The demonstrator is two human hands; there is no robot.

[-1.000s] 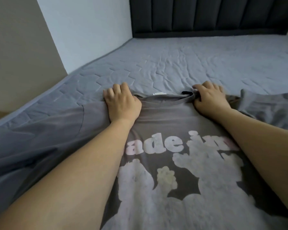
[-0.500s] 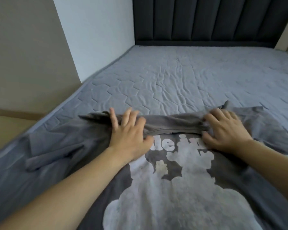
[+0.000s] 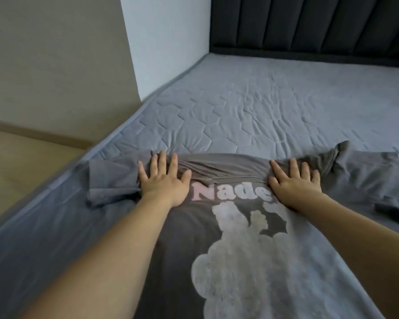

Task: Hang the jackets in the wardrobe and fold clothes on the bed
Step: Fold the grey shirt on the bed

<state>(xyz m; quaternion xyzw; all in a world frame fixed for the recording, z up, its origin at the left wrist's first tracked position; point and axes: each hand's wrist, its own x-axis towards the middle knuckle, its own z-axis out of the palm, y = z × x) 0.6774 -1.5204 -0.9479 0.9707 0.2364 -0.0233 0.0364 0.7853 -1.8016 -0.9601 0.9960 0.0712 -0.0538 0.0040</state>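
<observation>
Grey printed T-shirt (image 3: 251, 261) is being pressed flat on the bed (image 3: 263, 107) by the left hand (image 3: 164, 180) and right hand (image 3: 295, 183), fingers spread, at its folded far edge.

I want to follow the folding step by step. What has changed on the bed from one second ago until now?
The collar edge of the grey T-shirt, gripped at first, was folded down toward the person; the print now reads only "Nade". Both hands let go: the left hand and right hand now press flat on the fold, fingers spread. The shirt remains print-up on the bed.
</observation>
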